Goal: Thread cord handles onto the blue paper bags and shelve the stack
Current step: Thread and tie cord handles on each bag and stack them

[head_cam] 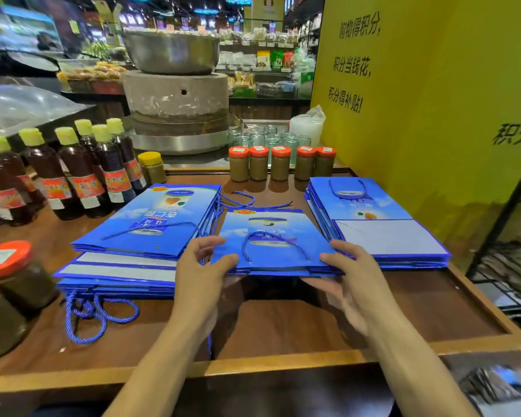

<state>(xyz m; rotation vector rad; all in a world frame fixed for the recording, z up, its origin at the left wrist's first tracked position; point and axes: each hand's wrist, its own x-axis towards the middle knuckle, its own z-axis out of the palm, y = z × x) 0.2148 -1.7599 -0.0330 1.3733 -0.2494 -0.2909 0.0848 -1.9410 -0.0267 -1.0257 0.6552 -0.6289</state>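
Nearest, left hand [203, 266] and right hand [354, 275], thumbs on top, pinching near edge of bag [271, 224]. Flat glossy blue paper, twisted cord [247, 245] threaded, over wooden surface [283, 326]. Risk of slick layers sliding apart if tilted. Flanking bag, left stack [151, 224] and right stack [382, 236]; beyond bag, jars [280, 165].

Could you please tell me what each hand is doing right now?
Left hand: grips the middle blue bag.
Right hand: grips the same bag.

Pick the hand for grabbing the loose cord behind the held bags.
Left, probably. The loose cord lies past the far-left corner of the held bags, beside the left stack. The left hand grips that side; the right hand would cross over.
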